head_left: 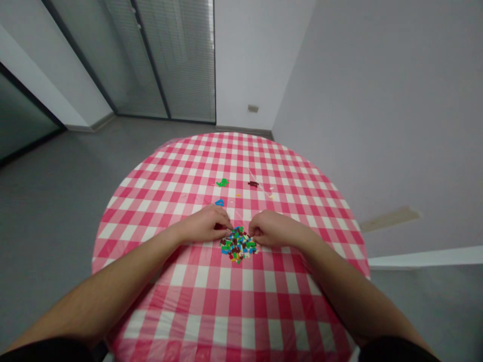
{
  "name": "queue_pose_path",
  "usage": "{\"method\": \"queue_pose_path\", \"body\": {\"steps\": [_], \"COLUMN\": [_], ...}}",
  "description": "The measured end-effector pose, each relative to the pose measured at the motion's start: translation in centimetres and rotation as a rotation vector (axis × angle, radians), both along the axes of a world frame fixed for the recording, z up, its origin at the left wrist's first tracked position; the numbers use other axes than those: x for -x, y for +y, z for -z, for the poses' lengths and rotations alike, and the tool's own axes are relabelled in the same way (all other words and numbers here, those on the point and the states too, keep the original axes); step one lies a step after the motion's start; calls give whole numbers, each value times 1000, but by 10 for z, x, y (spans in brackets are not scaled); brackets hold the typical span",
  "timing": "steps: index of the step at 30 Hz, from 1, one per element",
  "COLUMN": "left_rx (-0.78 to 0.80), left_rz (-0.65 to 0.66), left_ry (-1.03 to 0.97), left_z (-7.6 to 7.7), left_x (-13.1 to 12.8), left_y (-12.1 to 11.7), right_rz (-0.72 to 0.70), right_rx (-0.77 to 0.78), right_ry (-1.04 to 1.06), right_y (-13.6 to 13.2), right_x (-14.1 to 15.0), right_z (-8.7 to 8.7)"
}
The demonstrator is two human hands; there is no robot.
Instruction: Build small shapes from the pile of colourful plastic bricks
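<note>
Floor [49, 226] is running grey around everything, w/ white wall [377, 100] on the right and glass partition w/ blinds [181, 60] straight ahead. Round table w/ pink-and-white checked cloth [226, 296] is filling mid-frame. Left forearm [113, 286] and right forearm [339, 281] are reaching in from bottom corners, both resting low over the cloth.

Left hand [204, 224] is sitting at upper-left edge of pile, fingers curled, fingertips [229, 226] angling down into it. Right hand [273, 229] is mirroring that at upper-right edge, fingertips [251, 234] bunched at pile. Neither hand is open flat; both are closed-ish, but can't tell if either is gripping a pc, tips too small/partly hidden.

Pile of small mixed-colour plastic bricks [238, 244] is sitting on cloth btwn the hands, toward near side of table. Beyond it, a few strays are lying apart: green bricks [222, 182], brown bricks [253, 184], blue piece [219, 202], yellow speck [238, 195].

Step in hand looks like two-handed fingertip work at pile edge. Pcs are tiny and tightly packed, so next move calls for tip pinch, one pc at a time, w/o spreading pile.
</note>
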State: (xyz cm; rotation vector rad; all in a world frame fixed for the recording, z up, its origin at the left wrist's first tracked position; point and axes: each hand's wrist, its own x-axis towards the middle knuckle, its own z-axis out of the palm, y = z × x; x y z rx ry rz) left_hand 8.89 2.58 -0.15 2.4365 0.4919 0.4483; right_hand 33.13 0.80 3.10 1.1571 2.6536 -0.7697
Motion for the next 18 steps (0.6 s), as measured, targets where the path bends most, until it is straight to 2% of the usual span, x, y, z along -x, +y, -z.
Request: {"method": "queue_pose_path", "body": {"steps": [6,10,13,16,18], "left_rx": [-1,-6,-11,-17,-16], "left_rz": [-10,-11,-12,-8,-6], "left_ry": [10,5,12,25,30], "left_z": [-2,-1,-1,-2,-2], "left_x": [-1,-1,-1,-1,-1], "left_y": [-1,-1,-1,-1,-1], "right_rz": [-35,-3,139,361,428], "right_rx": [19,32,-89,-213,-234], "right_ry": [36,142,176,79,-2], "right_y": [1,11,24,38,45], "right_x": [1,-10,-29,-50,-59], "right_z": [2,1,0,3,7]}}
